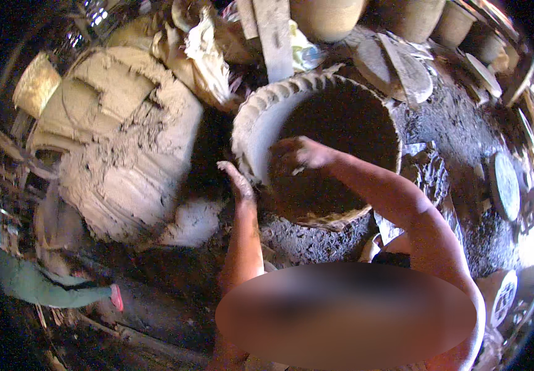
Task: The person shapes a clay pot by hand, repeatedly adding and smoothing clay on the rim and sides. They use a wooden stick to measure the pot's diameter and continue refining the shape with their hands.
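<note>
A large round clay pot [251, 133] stands open at the top in front of me, its far left rim scalloped with finger-sized dents. My left hand [240, 182] is at the pot's outer left side, fingers stretched upward along the wall. Reaching over the near right rim, my right hand [304, 154] is inside the pot near its left inner wall. Its fingers are curled, and shadow hides their tips and anything they may hold. Left of the pot sits a big mound of wet clay [131, 154], gouged and smeared on top.
Several finished-looking pots [329, 18] line the back. Boards [273, 43] and a crumpled sheet [205, 49] lie behind the pot. Flat round slabs [505, 185] rest at the right. Another person's green-trousered leg [63, 289] shows at lower left.
</note>
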Demonstrator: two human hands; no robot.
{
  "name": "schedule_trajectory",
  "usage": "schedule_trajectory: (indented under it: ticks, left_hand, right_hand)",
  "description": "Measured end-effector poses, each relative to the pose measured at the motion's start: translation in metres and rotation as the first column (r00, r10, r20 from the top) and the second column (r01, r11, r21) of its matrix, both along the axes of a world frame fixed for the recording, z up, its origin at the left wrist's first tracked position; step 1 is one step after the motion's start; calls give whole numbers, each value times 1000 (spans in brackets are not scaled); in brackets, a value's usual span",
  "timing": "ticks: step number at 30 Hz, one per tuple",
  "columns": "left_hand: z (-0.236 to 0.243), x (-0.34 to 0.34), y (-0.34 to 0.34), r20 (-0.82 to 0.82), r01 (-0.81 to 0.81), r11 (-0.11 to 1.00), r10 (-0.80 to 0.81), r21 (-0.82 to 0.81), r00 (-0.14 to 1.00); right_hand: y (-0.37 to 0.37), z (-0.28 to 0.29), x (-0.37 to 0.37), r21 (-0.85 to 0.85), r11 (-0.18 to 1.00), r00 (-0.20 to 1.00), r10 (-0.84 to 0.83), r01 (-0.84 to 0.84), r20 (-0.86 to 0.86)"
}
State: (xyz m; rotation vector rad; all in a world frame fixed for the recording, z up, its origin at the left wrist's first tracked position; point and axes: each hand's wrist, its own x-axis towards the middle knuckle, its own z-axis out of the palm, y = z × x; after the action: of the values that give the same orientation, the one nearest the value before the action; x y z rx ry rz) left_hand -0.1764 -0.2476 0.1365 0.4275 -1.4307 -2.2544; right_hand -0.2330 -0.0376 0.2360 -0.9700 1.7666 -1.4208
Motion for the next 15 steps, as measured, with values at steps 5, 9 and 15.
schedule_trajectory:
  ticks: [5, 9, 15]
  left_hand:
    - [25, 0, -10, 217, 50, 975, -2, -217, 976]
    - [32, 6, -17, 68, 21, 896, 11, -444, 998]
    - [9, 8, -25, 309, 113, 986, -69, -125, 949]
  right_hand:
    - [137, 62, 34, 95, 927, 932, -356, 362, -72]
    - [248, 75, 101, -53, 785, 773, -618, 618, -143]
    - [318, 72, 160, 65, 392, 394, -919, 918, -10]
